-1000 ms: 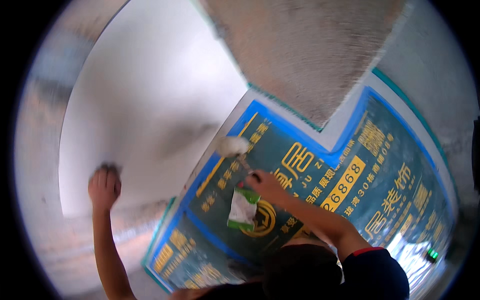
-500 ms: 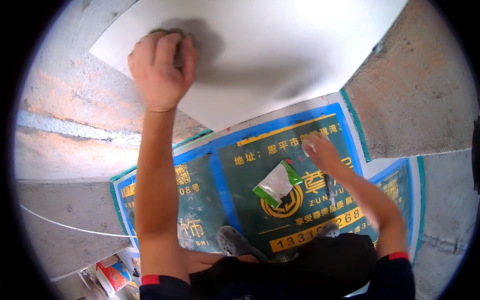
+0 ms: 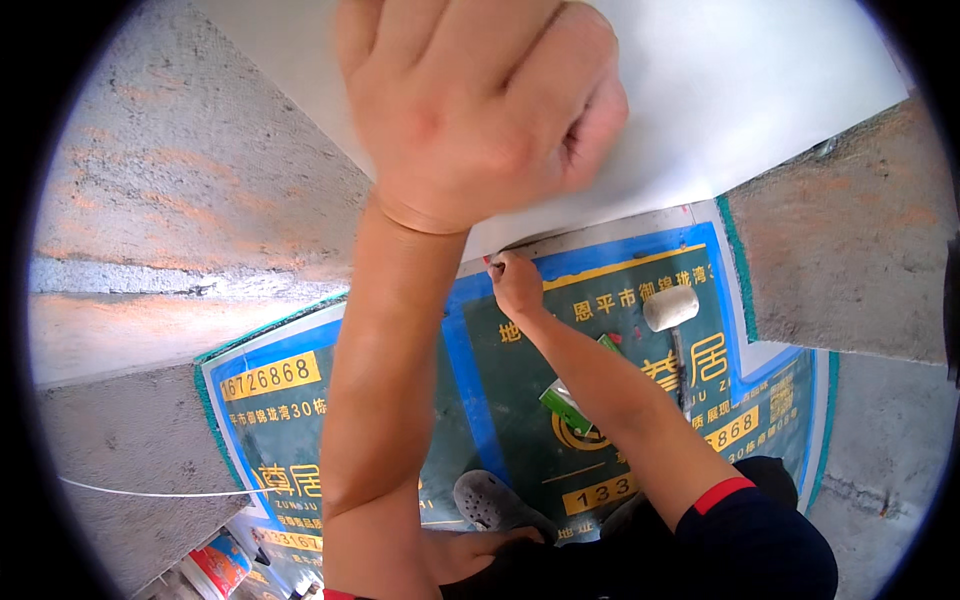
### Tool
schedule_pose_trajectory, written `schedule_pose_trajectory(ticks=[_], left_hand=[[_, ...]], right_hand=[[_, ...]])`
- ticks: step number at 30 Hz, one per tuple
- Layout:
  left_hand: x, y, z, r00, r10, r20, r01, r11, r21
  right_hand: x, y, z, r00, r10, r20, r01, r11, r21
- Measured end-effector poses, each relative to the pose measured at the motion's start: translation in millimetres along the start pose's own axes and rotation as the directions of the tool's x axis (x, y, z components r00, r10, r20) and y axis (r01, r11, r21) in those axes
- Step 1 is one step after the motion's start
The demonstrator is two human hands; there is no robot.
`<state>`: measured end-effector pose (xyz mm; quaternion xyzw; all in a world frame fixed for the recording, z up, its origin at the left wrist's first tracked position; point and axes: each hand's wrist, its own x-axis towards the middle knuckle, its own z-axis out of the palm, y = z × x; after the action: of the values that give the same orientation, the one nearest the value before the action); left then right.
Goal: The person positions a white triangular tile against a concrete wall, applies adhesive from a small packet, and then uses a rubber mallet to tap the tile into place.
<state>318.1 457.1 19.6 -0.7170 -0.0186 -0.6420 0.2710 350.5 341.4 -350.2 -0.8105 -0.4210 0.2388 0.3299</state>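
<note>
A large smooth white panel (image 3: pixel 740 90) fills the top of the view. My left hand (image 3: pixel 490 110) is in front of it, near the camera, with its fingers curled closed; what they grip, if anything, is hidden behind the hand. My right hand (image 3: pixel 517 286) pinches at the panel's lower edge, beside a small red bit (image 3: pixel 488 262). The small thing between its fingers is too small to name. On the green floor covering to the right lies a mallet (image 3: pixel 671 309) with a white head and dark handle. A green and white packet (image 3: pixel 566 408) is partly hidden under my right forearm.
Printed green sheeting (image 3: pixel 600 470) with blue tape (image 3: pixel 470 380) covers the floor. Rough concrete walls (image 3: pixel 200 210) stand left and right. A white cord (image 3: pixel 160 492) crosses at lower left, above a red and white bucket (image 3: pixel 215 568). My grey clog (image 3: pixel 495 500) rests on the sheeting.
My left hand has come closer to the camera and rightward. My right hand has moved left from over the mallet to the panel's lower edge, leaving the mallet on the floor. The view has shifted.
</note>
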Motion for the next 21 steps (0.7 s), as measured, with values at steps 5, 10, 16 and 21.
schedule_pose_trajectory(ticks=[5,10,16,21], left_hand=[[6,1,-3,1.000,-0.014,-0.003,0.014,1.000,-0.027],[3,3,-3,1.000,-0.030,0.010,0.030,0.999,-0.043],[2,3,-2,0.999,-0.047,0.022,0.048,0.997,-0.060],[3,4,-2,0.996,-0.081,0.045,0.084,0.995,-0.062]], right_hand=[[6,-9,-2,0.997,-0.053,-0.052,0.051,0.997,-0.050],[9,-10,7,0.999,0.005,-0.049,-0.006,1.000,-0.024],[13,-11,15,0.987,0.019,-0.157,-0.018,1.000,0.007],[10,-14,-3,0.993,-0.027,-0.112,0.031,0.999,0.035]])
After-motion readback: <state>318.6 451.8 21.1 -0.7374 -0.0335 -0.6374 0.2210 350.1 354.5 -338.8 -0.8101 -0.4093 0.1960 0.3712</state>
